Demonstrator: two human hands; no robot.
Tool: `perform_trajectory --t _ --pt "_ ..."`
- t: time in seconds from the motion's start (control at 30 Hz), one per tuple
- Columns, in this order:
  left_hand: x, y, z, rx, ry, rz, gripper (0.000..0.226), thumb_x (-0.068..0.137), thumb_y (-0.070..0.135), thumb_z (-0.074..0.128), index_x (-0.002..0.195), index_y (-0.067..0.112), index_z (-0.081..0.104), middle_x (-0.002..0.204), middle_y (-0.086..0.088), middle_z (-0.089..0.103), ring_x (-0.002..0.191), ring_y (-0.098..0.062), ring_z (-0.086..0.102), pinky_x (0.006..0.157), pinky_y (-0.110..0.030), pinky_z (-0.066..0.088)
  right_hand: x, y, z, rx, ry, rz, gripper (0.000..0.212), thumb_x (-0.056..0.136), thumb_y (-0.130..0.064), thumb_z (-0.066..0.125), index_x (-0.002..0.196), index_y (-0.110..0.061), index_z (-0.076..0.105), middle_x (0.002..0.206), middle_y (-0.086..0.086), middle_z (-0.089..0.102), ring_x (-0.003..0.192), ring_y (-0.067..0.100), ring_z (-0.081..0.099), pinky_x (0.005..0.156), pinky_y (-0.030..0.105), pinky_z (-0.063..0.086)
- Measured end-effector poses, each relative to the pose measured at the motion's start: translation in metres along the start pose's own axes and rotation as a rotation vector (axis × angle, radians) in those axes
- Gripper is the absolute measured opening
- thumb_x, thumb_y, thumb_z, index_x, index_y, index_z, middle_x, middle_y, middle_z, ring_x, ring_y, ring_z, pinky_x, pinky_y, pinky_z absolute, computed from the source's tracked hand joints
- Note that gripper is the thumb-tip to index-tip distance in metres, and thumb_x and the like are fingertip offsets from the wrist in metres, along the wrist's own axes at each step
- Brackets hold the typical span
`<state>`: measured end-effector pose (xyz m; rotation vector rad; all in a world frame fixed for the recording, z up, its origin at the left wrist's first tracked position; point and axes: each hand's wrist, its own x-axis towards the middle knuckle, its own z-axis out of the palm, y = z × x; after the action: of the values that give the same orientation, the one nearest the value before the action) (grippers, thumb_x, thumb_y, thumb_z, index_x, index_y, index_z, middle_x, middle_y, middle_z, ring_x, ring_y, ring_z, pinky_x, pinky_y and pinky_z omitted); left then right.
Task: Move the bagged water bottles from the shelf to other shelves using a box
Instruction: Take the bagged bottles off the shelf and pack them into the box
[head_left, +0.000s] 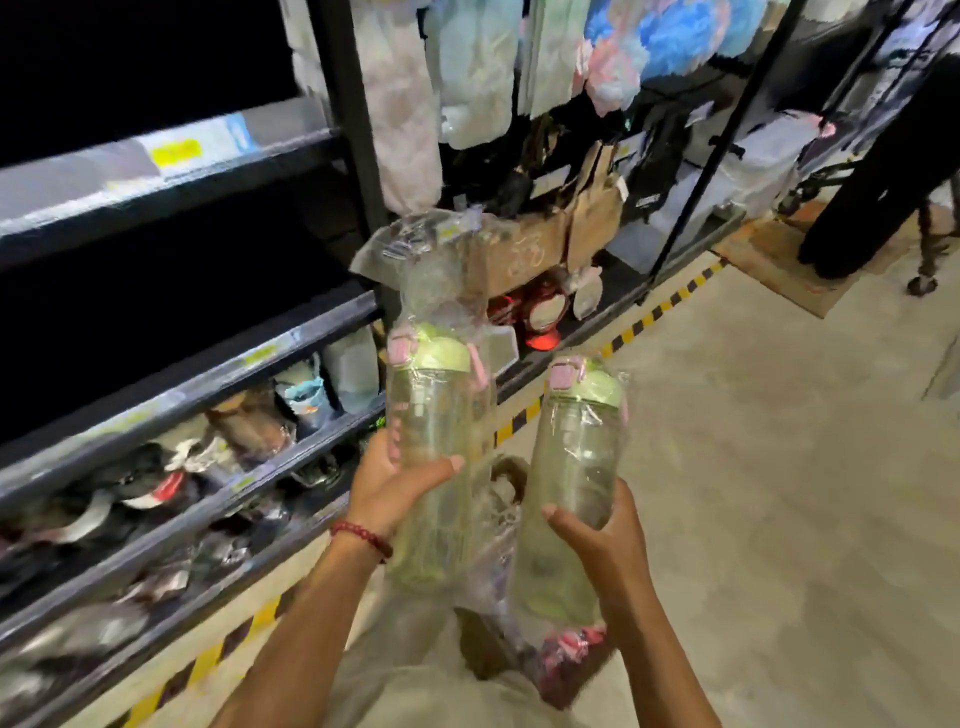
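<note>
The left hand (387, 486) wraps its fingers and thumb round the lower body of one bagged bottle (434, 441), and the right hand (597, 530) cups a second bottle (574, 467) the same way, thumb across the front; both grips are closed firmly on their loads at centre frame. Each bottle stands nearly upright, green lid up, probably because a low grip on the body keeps the slippery plastic bag from sliding through the fingers. The left bottle's bag rises loose and crumpled above its lid, so the hold is on the hard bottle, not the film. The two are carried side by side, close but seemingly not touching, one per hand, which looks like a way to shift two at once. No box can be seen; whether one waits below the frame cannot be told. At left, dark shelves (218, 499) hold blurred bagged goods, and pale floor (779, 441) with a yellow-black stripe fills the right.
</note>
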<state>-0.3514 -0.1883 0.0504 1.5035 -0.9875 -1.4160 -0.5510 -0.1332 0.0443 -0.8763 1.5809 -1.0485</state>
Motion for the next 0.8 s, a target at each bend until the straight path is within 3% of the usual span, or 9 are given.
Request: perform_trajectory --t 0.07,0.2,0.27,0.4,0.53,0.6,0.7,0.73,0.8 --pt "-0.023 -0.012 -0.017 -0.046 0.126 -0.039 0.083 0.051 0.029 0.088 0.122 0.014 0.049 0.117 0.006 0.056 0.108 -0.011 0.056 0.077 -0.018 0.044 -0.008 0.006 0.009 -0.020 -0.093 0.007 0.082 0.051 -0.041 0.077 0.126 -0.025 0.048 0.108 0.001 0.067 0.096 0.020 0.066 0.081 0.044 0.056" --pt "-0.067 -0.030 -0.057 -0.083 0.338 -0.067 0.089 0.047 0.033 0.089 0.123 0.011 0.048 0.114 -0.001 0.058 0.107 -0.017 0.056 0.072 -0.016 0.048 -0.022 0.006 0.033 -0.023 -0.272 0.012 0.073 0.055 -0.034 0.076 0.123 -0.030 0.049 0.111 0.001 0.065 0.100 0.021 0.065 0.088 0.050 0.053" --pt "-0.086 -0.037 -0.076 -0.117 0.408 -0.064 0.099 0.037 0.042 0.085 0.124 0.012 0.050 0.115 -0.002 0.060 0.108 -0.019 0.059 0.073 -0.021 0.050 -0.030 0.003 0.048 -0.047 -0.385 0.008 0.068 0.059 -0.032 0.073 0.122 -0.031 0.046 0.112 0.001 0.063 0.101 0.020 0.064 0.085 0.047 0.055" --pt "-0.120 -0.053 -0.112 -0.182 0.538 -0.075 0.123 0.029 0.058 0.087 0.136 0.015 0.044 0.130 -0.005 0.056 0.117 -0.021 0.056 0.094 -0.039 0.049 -0.046 0.004 0.084 -0.109 -0.524 -0.038 0.075 0.060 -0.030 0.074 0.128 -0.030 0.042 0.112 -0.005 0.061 0.101 0.014 0.062 0.066 0.023 0.055" --pt "-0.147 -0.064 -0.145 -0.262 0.646 -0.041 0.064 0.064 0.020 0.085 0.113 0.022 0.044 0.102 0.013 0.058 0.088 0.003 0.056 0.072 -0.017 0.046 -0.058 0.006 0.131 -0.224 -0.615 -0.074 0.073 0.066 -0.025 0.079 0.128 -0.027 0.039 0.110 -0.005 0.058 0.097 0.012 0.060 0.065 0.021 0.050" --pt "-0.160 -0.067 -0.169 -0.291 0.691 -0.035 0.058 0.075 0.008 0.076 0.113 0.026 0.037 0.094 0.020 0.049 0.080 0.011 0.047 0.066 -0.013 0.042 -0.067 0.004 0.157 -0.251 -0.603 -0.087 0.064 0.072 -0.017 0.078 0.123 -0.025 0.041 0.104 -0.006 0.057 0.091 0.009 0.059 0.062 0.020 0.046" --pt "-0.186 -0.075 -0.214 -0.315 0.730 -0.034 0.068 0.059 0.025 0.086 0.114 0.020 0.046 0.108 0.010 0.056 0.099 -0.004 0.057 0.084 -0.025 0.047 -0.090 0.004 0.202 -0.285 -0.619 -0.125 0.062 0.065 -0.024 0.077 0.119 -0.025 0.047 0.103 -0.004 0.062 0.090 0.011 0.062 0.070 0.027 0.051" --pt "-0.196 -0.075 -0.228 -0.302 0.747 -0.017 0.065 0.056 0.025 0.084 0.110 0.023 0.049 0.107 0.009 0.058 0.102 -0.007 0.058 0.081 -0.023 0.048 -0.100 0.005 0.217 -0.283 -0.636 -0.125 0.059 0.066 -0.023 0.078 0.117 -0.027 0.047 0.104 -0.003 0.063 0.091 0.013 0.063 0.073 0.030 0.053" --pt "-0.216 -0.080 -0.261 -0.272 0.789 0.022 0.051 0.065 0.017 0.081 0.099 0.030 0.047 0.096 0.017 0.054 0.094 0.007 0.056 0.068 -0.010 0.044 -0.121 0.008 0.251 -0.278 -0.678 -0.142 0.050 0.074 -0.014 0.076 0.112 -0.029 0.048 0.102 -0.004 0.063 0.088 0.008 0.063 0.068 0.022 0.051"
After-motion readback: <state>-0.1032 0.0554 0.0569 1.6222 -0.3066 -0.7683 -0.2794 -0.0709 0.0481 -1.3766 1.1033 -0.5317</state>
